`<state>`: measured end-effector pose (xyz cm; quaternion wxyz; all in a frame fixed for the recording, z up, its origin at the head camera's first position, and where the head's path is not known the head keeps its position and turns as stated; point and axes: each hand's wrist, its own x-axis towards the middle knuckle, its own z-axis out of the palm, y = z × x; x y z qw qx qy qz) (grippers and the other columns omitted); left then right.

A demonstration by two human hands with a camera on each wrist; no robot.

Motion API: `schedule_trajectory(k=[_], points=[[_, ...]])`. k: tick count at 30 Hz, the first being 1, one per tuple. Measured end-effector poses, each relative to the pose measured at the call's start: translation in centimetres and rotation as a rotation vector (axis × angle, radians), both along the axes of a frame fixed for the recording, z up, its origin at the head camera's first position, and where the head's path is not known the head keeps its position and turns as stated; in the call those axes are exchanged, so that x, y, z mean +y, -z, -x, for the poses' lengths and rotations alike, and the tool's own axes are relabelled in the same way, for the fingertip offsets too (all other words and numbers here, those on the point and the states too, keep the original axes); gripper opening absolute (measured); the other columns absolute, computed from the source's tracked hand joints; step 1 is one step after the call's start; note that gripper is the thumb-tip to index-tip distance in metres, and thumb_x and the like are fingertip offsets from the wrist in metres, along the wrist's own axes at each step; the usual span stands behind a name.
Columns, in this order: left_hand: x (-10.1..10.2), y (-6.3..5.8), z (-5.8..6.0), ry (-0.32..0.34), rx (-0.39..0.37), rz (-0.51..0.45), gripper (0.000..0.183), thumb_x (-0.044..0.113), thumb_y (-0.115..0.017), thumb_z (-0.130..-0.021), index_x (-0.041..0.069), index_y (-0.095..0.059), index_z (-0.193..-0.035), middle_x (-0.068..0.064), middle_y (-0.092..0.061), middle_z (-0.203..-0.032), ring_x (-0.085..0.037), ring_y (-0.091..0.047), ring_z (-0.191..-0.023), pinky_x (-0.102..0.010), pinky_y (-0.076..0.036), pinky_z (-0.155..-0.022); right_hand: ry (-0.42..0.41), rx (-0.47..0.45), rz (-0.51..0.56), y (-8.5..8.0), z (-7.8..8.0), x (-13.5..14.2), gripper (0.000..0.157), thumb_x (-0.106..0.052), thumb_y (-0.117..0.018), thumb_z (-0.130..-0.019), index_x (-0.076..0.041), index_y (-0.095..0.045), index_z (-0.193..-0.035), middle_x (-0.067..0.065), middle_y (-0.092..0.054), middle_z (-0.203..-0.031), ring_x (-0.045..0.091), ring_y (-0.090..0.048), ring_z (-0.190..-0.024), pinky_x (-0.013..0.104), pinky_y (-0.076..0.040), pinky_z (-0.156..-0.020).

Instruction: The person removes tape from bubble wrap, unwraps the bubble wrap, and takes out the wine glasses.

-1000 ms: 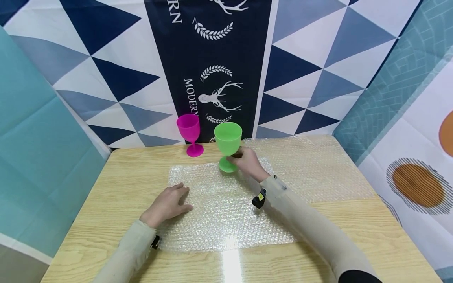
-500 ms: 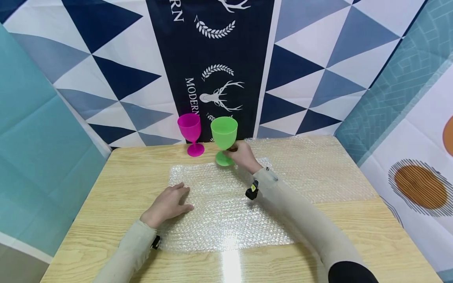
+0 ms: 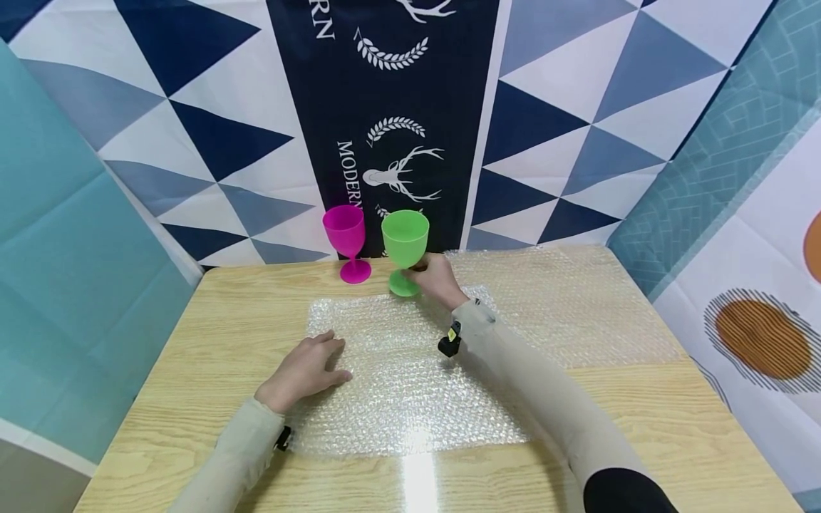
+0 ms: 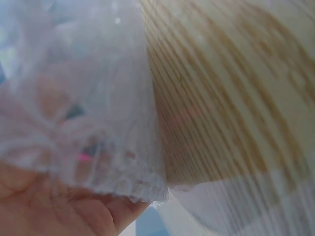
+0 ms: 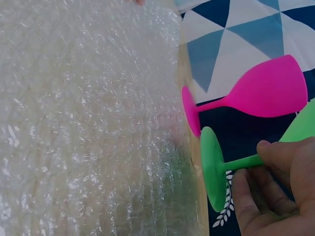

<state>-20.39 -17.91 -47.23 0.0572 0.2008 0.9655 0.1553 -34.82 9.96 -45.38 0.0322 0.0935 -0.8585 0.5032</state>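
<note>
My right hand (image 3: 439,278) pinches the stem of a green plastic goblet (image 3: 405,239), upright at the back edge of a bubble wrap sheet (image 3: 410,385). In the right wrist view, thumb and fingers of the right hand (image 5: 275,191) are round the stem, just above the goblet's foot. A magenta goblet (image 3: 345,231) stands just left of the green one, apart from it. My left hand (image 3: 304,370) lies with relaxed, spread fingers at the sheet's left edge. In the left wrist view, bubble wrap (image 4: 108,98) covers part of the left hand (image 4: 64,211).
A second bubble wrap piece (image 3: 577,306) lies flat at the back right of the wooden table (image 3: 212,342). Behind the table's back edge hangs a patterned cloth (image 3: 391,92). Teal cloth (image 3: 77,249) closes off the left side, and a patterned cloth (image 3: 750,313) the right.
The right hand has carried the green goblet slightly back and left, closer to the magenta goblet and the rear wall. My left hand stays in place.
</note>
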Motion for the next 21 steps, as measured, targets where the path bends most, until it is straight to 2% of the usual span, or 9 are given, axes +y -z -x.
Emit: schedule_trajectory(k=[14,21], points=[[-0.1,0.1,0.0,-0.003,-0.009,0.009,0.069,0.039,-0.080,-0.088,-0.003,-0.059,-0.140,-0.030,-0.049,-0.150,-0.050,-0.051,-0.135,-0.060,-0.041,-0.115,0.031,-0.024,-0.003,0.4,0.8,-0.6,0.018,-0.009,-0.079,-0.089,0.004,-0.074,-0.100,0.020,-0.076,-0.096,0.026,-0.071,-0.089,0.039,-0.061,-0.084],[0.0,0.0,0.0,0.001,-0.005,0.005,0.070,0.039,-0.080,-0.089,-0.003,-0.059,-0.140,-0.031,-0.048,-0.151,-0.051,-0.051,-0.134,-0.060,-0.041,-0.114,0.037,-0.012,-0.035,0.6,1.1,-0.9,0.020,-0.010,-0.077,-0.090,0.004,-0.074,-0.104,0.020,-0.076,-0.101,0.030,-0.072,-0.097,0.040,-0.061,-0.087]])
